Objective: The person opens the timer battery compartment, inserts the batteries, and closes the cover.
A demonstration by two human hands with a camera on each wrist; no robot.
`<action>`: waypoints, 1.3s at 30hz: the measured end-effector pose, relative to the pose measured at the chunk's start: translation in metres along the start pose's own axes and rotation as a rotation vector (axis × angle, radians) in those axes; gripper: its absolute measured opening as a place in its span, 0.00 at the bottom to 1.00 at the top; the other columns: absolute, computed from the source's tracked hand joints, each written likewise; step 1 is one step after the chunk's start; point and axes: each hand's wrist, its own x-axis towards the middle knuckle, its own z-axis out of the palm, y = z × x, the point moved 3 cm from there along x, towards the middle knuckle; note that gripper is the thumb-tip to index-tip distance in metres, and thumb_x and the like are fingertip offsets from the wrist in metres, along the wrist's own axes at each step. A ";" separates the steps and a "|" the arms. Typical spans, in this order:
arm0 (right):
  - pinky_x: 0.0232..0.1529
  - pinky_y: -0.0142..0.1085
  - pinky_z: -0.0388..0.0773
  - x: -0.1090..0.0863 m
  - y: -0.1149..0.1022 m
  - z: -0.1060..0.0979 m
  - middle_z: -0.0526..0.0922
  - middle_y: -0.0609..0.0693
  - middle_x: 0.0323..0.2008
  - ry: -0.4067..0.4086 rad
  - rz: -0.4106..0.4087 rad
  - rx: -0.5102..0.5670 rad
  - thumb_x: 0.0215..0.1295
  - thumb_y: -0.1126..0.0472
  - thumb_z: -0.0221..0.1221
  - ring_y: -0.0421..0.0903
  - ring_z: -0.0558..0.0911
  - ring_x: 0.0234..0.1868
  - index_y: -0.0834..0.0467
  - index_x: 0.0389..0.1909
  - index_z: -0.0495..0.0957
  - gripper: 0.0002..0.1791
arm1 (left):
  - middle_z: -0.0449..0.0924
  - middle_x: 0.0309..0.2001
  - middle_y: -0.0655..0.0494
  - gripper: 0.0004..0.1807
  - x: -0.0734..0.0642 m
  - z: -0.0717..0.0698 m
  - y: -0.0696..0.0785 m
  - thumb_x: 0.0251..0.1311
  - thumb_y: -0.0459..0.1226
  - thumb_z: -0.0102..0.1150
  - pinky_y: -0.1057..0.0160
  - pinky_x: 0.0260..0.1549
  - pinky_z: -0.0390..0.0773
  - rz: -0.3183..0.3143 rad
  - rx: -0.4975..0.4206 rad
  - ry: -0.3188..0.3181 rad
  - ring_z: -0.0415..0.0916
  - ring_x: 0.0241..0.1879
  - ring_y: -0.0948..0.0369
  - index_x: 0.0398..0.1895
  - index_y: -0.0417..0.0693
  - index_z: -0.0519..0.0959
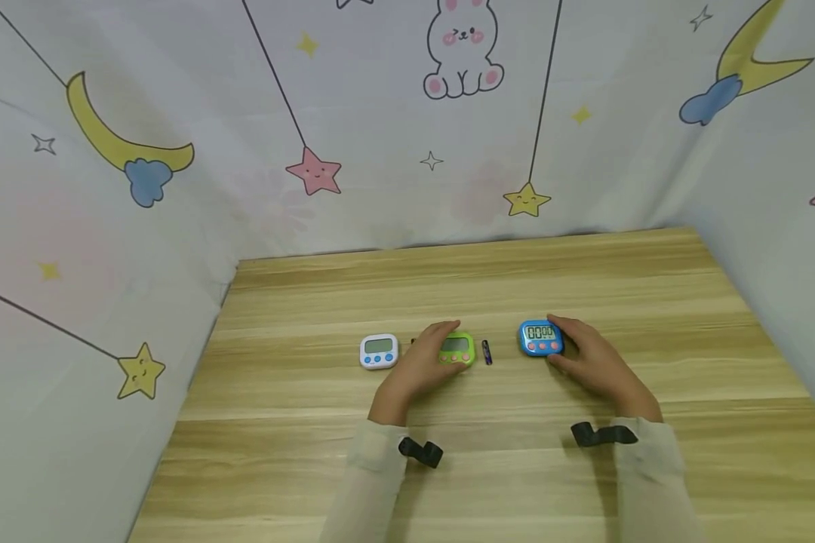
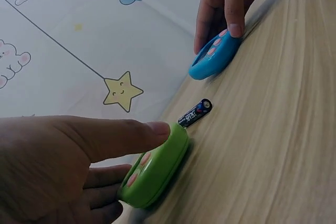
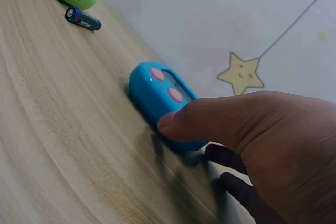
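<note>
My left hand (image 1: 417, 369) holds a green digital timer (image 1: 458, 345) by its edges, thumb on the near side and fingers on the far side. Its screen looks blank in the head view. To the right, my right hand (image 1: 598, 366) grips a blue digital timer (image 1: 540, 338) between thumb and fingers at its right end. The blue timer's screen shows digits above pink buttons (image 3: 175, 95). Between the two timers lies a small dark battery (image 1: 487, 352), its flat end visible in the left wrist view.
A white timer (image 1: 379, 352) with blue buttons lies left of my left hand. A small dark tip (image 1: 413, 341) shows beside that hand, mostly hidden. The wooden table (image 1: 502, 483) meets a printed cloth backdrop (image 1: 394, 204) at the back and sides.
</note>
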 end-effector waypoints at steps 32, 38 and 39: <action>0.66 0.61 0.55 0.002 -0.004 0.002 0.62 0.65 0.69 -0.019 0.075 0.002 0.66 0.45 0.61 0.65 0.58 0.69 0.63 0.73 0.58 0.42 | 0.62 0.69 0.53 0.39 0.000 0.004 -0.003 0.61 0.41 0.66 0.56 0.63 0.67 -0.019 0.104 -0.034 0.62 0.67 0.56 0.74 0.52 0.61; 0.65 0.63 0.56 0.004 -0.009 0.001 0.62 0.65 0.68 0.028 0.055 0.021 0.68 0.46 0.60 0.65 0.59 0.69 0.61 0.73 0.58 0.40 | 0.61 0.70 0.53 0.39 -0.001 0.004 -0.002 0.61 0.41 0.66 0.55 0.63 0.66 -0.012 0.096 -0.021 0.61 0.68 0.56 0.74 0.53 0.61; 0.64 0.63 0.56 0.005 -0.010 0.001 0.62 0.64 0.68 0.042 0.050 0.022 0.68 0.47 0.59 0.65 0.59 0.69 0.61 0.73 0.58 0.39 | 0.61 0.70 0.54 0.39 -0.001 0.003 -0.001 0.62 0.41 0.65 0.55 0.63 0.66 -0.008 0.088 -0.018 0.61 0.68 0.56 0.74 0.53 0.60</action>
